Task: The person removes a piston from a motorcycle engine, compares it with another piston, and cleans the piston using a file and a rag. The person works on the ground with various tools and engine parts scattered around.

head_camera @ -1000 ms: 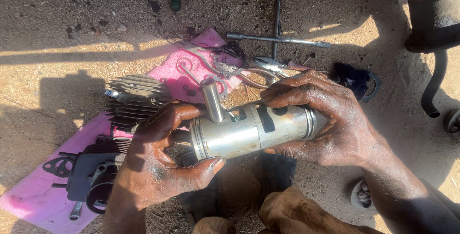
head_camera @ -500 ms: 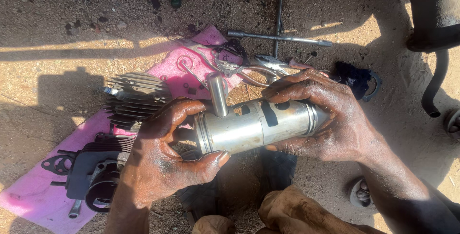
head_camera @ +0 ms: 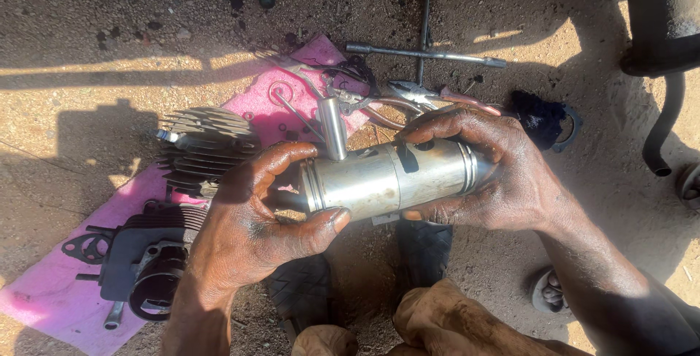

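I hold a pair of silver pistons [head_camera: 390, 175] pressed skirt to skirt, lying sideways in front of me. My left hand [head_camera: 251, 221] grips the left piston's crown end, thumb under it and fingers over the top. My right hand [head_camera: 485, 174] wraps around the right piston. A short metal pin [head_camera: 333, 127] stands upright on top of the left piston, just beyond my left fingers. Both hands are dark with grease.
A pink sheet [head_camera: 65, 294] lies on the sandy ground with a finned cylinder head [head_camera: 204, 145], a black cylinder block [head_camera: 138, 261] and pliers [head_camera: 408, 97] on it. A cross wrench [head_camera: 426, 50] lies beyond. Black tyre rubber [head_camera: 423, 250] sits under my hands, and a dark motorcycle part [head_camera: 660, 28] is at right.
The pistons and both hands have shifted slightly right and up in view; the upright pin now stands a little straighter. The grip is unchanged.
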